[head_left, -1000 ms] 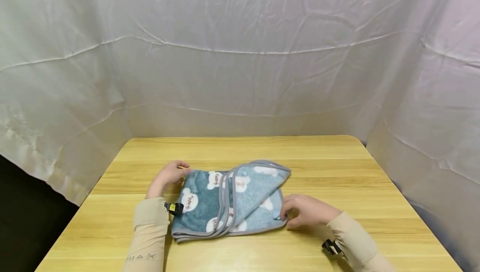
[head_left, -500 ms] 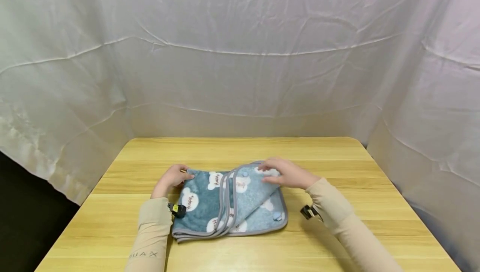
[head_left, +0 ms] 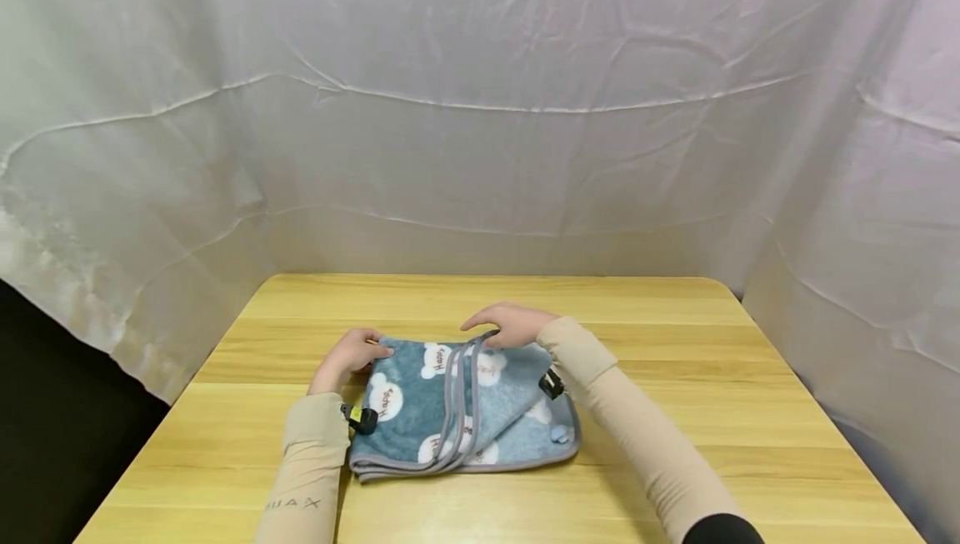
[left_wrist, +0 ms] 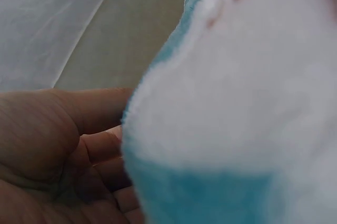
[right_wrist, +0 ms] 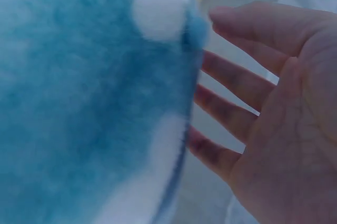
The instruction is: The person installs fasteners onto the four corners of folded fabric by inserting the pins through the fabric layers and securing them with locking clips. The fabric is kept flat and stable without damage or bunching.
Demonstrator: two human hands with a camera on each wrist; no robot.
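A folded blue fleece blanket [head_left: 416,398] with white bear heads, "Happy" lettering and grey piping lies near the table's front. My left hand [head_left: 352,354] holds its far left corner, thumb on top and fingers underneath. In the left wrist view, that hand [left_wrist: 68,150] reaches round the fabric edge, which hides the fingertips. My right hand [head_left: 513,325] is over the blanket's far edge, just right of the piped folds. Its fingers [right_wrist: 231,79] are spread and fairly straight in the right wrist view, with some tips behind the fabric edge.
The wooden table [head_left: 675,361] extends around the blanket on every side. Pale curtains [head_left: 495,161] hang behind the table and along both sides. A dark gap [head_left: 60,419] shows beyond the table at the left.
My right hand has left the blanket's near right corner and moved up and left to its far edge. The left thumb has come over the far left corner. The blanket stays about where it was.
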